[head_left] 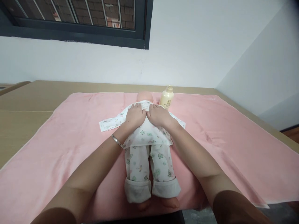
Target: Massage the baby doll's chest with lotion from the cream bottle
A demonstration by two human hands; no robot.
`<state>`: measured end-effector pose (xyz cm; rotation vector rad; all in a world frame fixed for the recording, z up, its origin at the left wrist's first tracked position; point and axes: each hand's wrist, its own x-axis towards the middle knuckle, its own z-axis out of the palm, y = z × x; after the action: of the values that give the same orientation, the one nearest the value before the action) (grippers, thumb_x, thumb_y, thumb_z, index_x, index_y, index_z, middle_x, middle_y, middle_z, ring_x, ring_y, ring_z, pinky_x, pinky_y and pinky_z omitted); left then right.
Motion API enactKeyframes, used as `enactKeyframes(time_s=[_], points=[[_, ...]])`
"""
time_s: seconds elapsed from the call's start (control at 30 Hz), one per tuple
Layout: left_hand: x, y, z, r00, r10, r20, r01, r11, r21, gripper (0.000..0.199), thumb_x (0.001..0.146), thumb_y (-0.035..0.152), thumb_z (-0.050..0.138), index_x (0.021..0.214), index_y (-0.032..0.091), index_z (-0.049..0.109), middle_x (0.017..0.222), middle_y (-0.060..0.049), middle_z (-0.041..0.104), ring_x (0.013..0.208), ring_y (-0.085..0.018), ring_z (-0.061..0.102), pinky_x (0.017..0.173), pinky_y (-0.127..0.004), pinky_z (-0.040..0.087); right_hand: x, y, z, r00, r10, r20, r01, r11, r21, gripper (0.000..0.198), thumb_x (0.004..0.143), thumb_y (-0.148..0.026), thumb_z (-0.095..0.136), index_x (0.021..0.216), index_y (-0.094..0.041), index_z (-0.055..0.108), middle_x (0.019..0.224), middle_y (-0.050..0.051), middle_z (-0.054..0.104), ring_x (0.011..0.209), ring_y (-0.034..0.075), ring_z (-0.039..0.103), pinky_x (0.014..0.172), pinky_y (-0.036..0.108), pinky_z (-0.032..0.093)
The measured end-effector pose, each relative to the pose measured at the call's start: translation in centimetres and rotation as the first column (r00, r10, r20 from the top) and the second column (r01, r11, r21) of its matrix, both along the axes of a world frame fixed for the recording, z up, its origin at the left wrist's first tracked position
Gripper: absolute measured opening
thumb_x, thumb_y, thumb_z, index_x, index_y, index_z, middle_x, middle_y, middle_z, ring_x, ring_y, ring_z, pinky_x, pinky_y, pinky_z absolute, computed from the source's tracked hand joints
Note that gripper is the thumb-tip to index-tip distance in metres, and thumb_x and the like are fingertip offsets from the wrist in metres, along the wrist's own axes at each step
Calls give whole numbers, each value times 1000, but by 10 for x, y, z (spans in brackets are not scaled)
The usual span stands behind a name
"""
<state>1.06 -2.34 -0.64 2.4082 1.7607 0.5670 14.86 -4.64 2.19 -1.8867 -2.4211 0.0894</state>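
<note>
"What's there, starting from the left?"

"The wooden table (21,124), with a barred window (70,12) on the wall above. Then a pink blanket (77,130), and a white left sleeve (108,123) stretched out flat on it."

"And the hands?"

"A silver bangle (117,141) on the wrist, then the left hand (135,115), palm down on the upper part of a doll (147,137), fingers laid straight, nothing gripped."

"Where's the doll exactly?"

"In the middle of the blanket, head toward the wall, feet this way, in printed shirt and trousers (140,165) with turned-up cuffs. I can't tell which way it faces."

"The other side?"

"The right hand (158,115) lies flat there too, just beside the first, clasping nothing. Beyond it stands a cream bottle (167,97); the other sleeve tip (181,122) pokes out past the forearm."
</note>
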Motion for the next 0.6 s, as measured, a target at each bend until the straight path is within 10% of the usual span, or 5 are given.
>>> enactKeyframes(time_s=[0.6], points=[[0,-6,12,996,-57,64,66,988,-142,58,95,24,30,147,4,43,159,-20,41,149,-30,38,123,-45,30,3,18,-12,996,0,-88,2,1000,20,58,103,-30,25,148,5,38,156,27,39,147,35,35,120,48,27]])
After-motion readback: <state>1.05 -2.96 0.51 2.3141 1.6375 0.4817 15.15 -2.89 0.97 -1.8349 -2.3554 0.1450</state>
